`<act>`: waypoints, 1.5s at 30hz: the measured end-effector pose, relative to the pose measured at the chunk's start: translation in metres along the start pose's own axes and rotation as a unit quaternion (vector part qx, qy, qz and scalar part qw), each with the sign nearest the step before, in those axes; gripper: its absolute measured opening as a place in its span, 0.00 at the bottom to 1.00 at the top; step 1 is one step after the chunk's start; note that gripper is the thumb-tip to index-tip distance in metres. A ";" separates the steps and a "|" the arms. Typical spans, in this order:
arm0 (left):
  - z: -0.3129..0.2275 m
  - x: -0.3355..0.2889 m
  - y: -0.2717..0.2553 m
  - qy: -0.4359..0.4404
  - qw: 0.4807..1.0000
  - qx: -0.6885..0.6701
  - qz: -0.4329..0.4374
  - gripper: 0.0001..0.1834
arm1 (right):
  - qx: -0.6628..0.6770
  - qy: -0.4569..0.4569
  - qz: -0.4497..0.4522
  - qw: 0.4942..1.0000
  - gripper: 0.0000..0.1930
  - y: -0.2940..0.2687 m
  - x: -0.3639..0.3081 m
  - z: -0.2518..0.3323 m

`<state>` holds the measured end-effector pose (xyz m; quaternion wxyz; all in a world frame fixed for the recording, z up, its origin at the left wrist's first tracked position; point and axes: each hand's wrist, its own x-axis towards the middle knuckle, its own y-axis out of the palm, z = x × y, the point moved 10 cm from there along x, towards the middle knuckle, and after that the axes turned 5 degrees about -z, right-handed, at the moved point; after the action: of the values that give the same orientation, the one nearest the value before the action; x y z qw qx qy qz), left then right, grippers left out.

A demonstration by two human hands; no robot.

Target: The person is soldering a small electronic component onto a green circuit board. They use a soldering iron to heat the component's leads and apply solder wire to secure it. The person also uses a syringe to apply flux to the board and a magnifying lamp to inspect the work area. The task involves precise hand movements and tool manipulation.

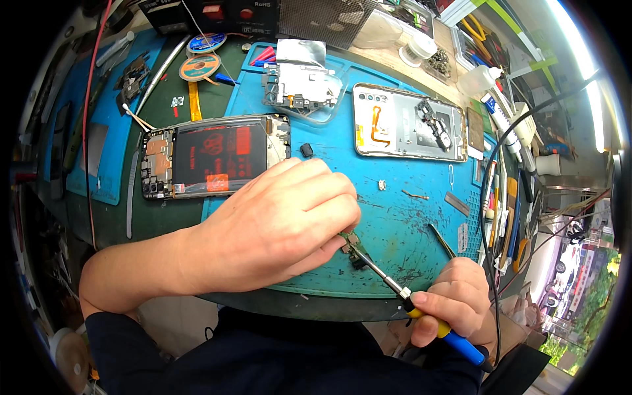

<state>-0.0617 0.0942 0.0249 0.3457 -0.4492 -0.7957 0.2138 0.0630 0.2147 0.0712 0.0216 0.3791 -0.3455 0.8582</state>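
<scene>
My left hand [283,224] is closed in a pinch at the edge of a small green circuit board [353,241] with a black part [358,263] at its lower end. My fingers hide much of the board. In my right hand [457,299] is a soldering iron [464,345] with a blue and yellow handle. Its metal shaft slants up left, the tip reaching the board; whether they touch I cannot tell. Thin dark tweezers [441,239] stick out above my right hand; whether it holds them is hidden. An opened phone [217,157] with a black battery lies beyond my left forearm.
A phone back housing [401,125] lies at the far right of the blue mat [395,217]. A clear tray [322,108] holds a metal-shielded phone part. Solder spools [199,67] are at the back left. A black cable [487,217] hangs along the right, near several hand tools.
</scene>
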 end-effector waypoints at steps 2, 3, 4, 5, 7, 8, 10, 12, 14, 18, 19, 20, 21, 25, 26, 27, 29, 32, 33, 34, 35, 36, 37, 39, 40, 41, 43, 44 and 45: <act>0.001 0.000 0.000 -0.001 1.000 -0.008 -0.004 0.17 | 0.000 0.000 0.008 1.000 0.11 0.001 0.000 0.000; 0.001 0.000 0.000 0.000 1.000 -0.010 -0.006 0.17 | -0.001 0.000 0.012 1.000 0.11 0.002 0.000 -0.001; 0.000 0.000 0.000 0.001 1.000 -0.012 -0.008 0.17 | -0.001 -0.002 0.017 1.000 0.11 0.002 0.000 -0.001; 0.000 0.000 0.000 0.003 1.000 -0.013 -0.011 0.17 | -0.002 -0.001 0.013 1.000 0.11 0.002 0.000 -0.001; 0.001 0.000 0.000 0.001 1.000 -0.014 -0.009 0.17 | -0.003 0.001 0.004 1.000 0.11 0.002 0.000 -0.001; 0.001 0.000 0.000 0.000 1.000 -0.014 -0.008 0.17 | -0.004 0.001 0.005 1.000 0.11 0.002 0.000 -0.001; 0.001 0.000 0.000 0.001 1.000 -0.012 -0.010 0.17 | -0.005 0.003 0.007 1.000 0.11 0.002 0.001 -0.001; 0.001 0.000 0.001 0.003 1.000 -0.012 -0.013 0.18 | -0.004 0.006 0.016 1.000 0.11 0.003 0.000 -0.001; 0.001 0.000 0.000 0.005 1.000 -0.012 -0.019 0.18 | -0.003 0.005 0.025 1.000 0.10 0.004 0.001 0.000; 0.001 0.000 0.001 0.010 1.000 -0.011 -0.025 0.18 | -0.005 0.002 0.036 0.999 0.09 0.005 0.002 0.000; 0.001 0.000 0.000 0.009 1.000 -0.012 -0.026 0.18 | -0.004 0.003 0.037 0.999 0.09 0.006 0.002 0.000; 0.000 -0.001 0.000 0.008 1.000 -0.012 -0.027 0.18 | -0.003 0.005 0.037 0.999 0.09 0.006 0.003 0.000; 0.000 -0.001 0.000 0.007 1.000 -0.012 -0.027 0.18 | -0.002 0.007 0.037 0.999 0.09 0.006 0.004 -0.001; 0.000 0.000 0.000 0.004 1.000 -0.012 -0.019 0.17 | -0.003 0.014 0.034 0.999 0.09 0.005 0.004 -0.001; 0.001 0.000 0.001 0.003 1.000 -0.012 -0.015 0.17 | -0.003 0.015 0.025 1.000 0.09 0.004 0.004 -0.001; 0.001 0.000 0.000 0.002 1.000 -0.013 -0.016 0.17 | -0.003 0.016 0.016 1.000 0.09 0.003 0.003 -0.001; 0.001 0.001 0.000 0.001 1.000 -0.015 -0.018 0.17 | -0.001 0.016 -0.005 1.000 0.09 0.000 0.001 -0.002; 0.002 0.000 0.001 -0.001 1.000 -0.019 -0.011 0.18 | 0.004 0.011 -0.030 0.999 0.09 -0.004 -0.001 -0.003; 0.001 0.001 0.000 0.000 1.000 -0.020 -0.013 0.18 | 0.004 0.009 -0.032 0.999 0.09 -0.004 -0.002 -0.003; 0.001 0.000 0.000 0.000 1.000 -0.021 -0.016 0.18 | 0.005 0.007 -0.033 0.999 0.09 -0.005 -0.002 -0.003; 0.002 0.000 0.000 0.000 1.000 -0.021 -0.019 0.18 | 0.010 0.012 -0.033 0.999 0.10 -0.005 -0.002 -0.005; 0.002 0.000 0.000 0.000 1.000 -0.024 -0.019 0.18 | 0.015 0.017 -0.032 0.999 0.10 -0.005 -0.002 -0.007; 0.003 0.000 0.000 0.001 0.999 -0.028 -0.020 0.18 | 0.018 0.023 -0.031 0.999 0.10 -0.005 -0.002 -0.008; 0.003 0.000 0.000 0.001 0.999 -0.035 -0.020 0.18 | 0.023 0.022 -0.026 0.999 0.10 -0.004 -0.002 -0.008; 0.003 0.000 0.000 -0.001 0.999 -0.036 -0.020 0.18 | 0.026 0.021 -0.025 0.999 0.10 -0.004 -0.002 -0.008; 0.003 0.000 0.000 -0.002 0.999 -0.038 -0.020 0.19 | 0.024 0.021 -0.017 0.999 0.10 -0.003 -0.002 -0.008; 0.003 0.001 0.000 -0.003 0.999 -0.038 -0.022 0.19 | 0.022 0.020 -0.002 1.000 0.09 -0.001 -0.002 -0.007; 0.003 0.001 0.000 -0.004 0.999 -0.038 -0.022 0.19 | 0.023 0.022 -0.002 1.000 0.09 0.000 -0.001 -0.008; 0.003 0.001 0.000 -0.004 0.999 -0.037 -0.024 0.19 | 0.024 0.023 -0.002 0.999 0.09 0.000 -0.001 -0.009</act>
<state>-0.0645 0.0945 0.0232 0.3308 -0.4417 -0.8149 0.1775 0.0579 0.2198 0.0663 0.0221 0.3599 -0.3237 0.8748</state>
